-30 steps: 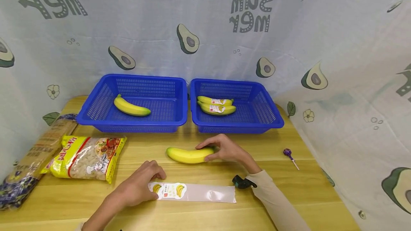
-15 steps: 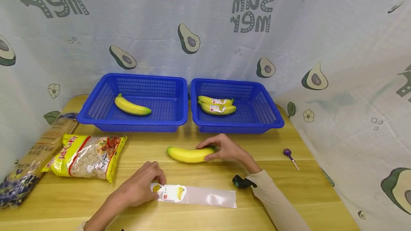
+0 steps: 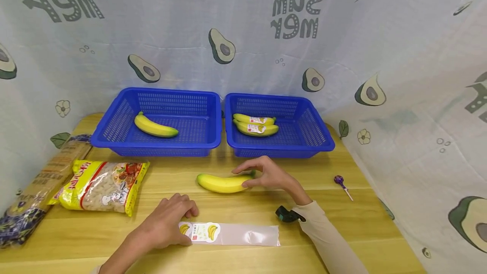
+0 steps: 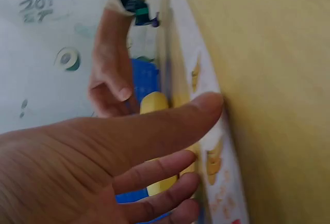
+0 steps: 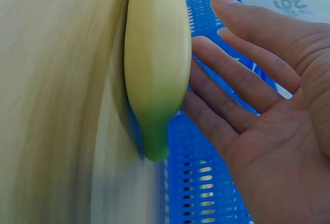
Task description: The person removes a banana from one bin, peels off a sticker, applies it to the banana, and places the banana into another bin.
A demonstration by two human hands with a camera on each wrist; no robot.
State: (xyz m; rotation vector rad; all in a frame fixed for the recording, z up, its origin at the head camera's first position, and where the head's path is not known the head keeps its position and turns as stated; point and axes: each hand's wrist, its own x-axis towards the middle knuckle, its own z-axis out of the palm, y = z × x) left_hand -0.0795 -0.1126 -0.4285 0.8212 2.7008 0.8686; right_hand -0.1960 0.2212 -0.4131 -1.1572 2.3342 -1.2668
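One banana point(image 3: 220, 184) lies on the desk point(image 3: 228, 259) beyond a banana-sticker strip point(image 3: 243, 234); right hand point(image 3: 271, 176) arched loosely about its end, unclenched, seemingly to steady it; left hand point(image 3: 167, 222) relaxed, gripping nothing, thumb over strip, perhaps to flatten it.

Yellow food bag point(image 3: 102, 187) beside long packet point(image 3: 47, 181); lollipop point(image 3: 339, 180) far right.

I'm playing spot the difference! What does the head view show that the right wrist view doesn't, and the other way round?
Only the head view shows the left grip, sticker strip, lollipop and yellow food bag. Only the right wrist view shows the right grip from its palm side. Both show that grip, the banana on the table, blue basket mesh and printed backdrop.
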